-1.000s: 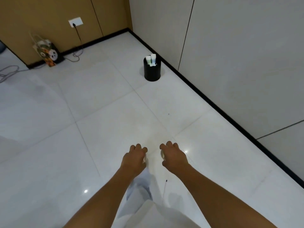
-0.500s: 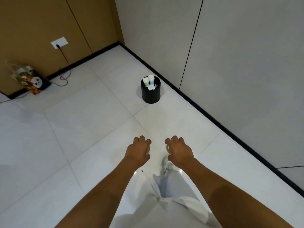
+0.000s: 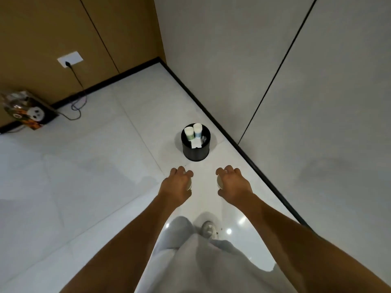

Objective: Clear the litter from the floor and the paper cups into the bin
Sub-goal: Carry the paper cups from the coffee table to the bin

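A black round bin (image 3: 195,153) stands on the white tiled floor by the right wall. Two paper cups (image 3: 194,132) and a scrap of white paper stick up inside it. My left hand (image 3: 176,185) grips a paper cup (image 3: 189,184), of which only a pale edge shows under the fingers. My right hand (image 3: 232,183) grips another paper cup (image 3: 220,182), mostly hidden by the palm. Both hands hover just in front of the bin, a short way from it.
A black skirting runs along the grey wall (image 3: 296,102) on the right. A patterned bag (image 3: 29,112) sits by the brown wall at the left, with a cable from a wall socket (image 3: 70,59) looping on the floor. My shoe (image 3: 208,229) is below the hands.
I have walked toward the bin, which has come much closer in the view. Both hands still hold their cups and are now just short of it.
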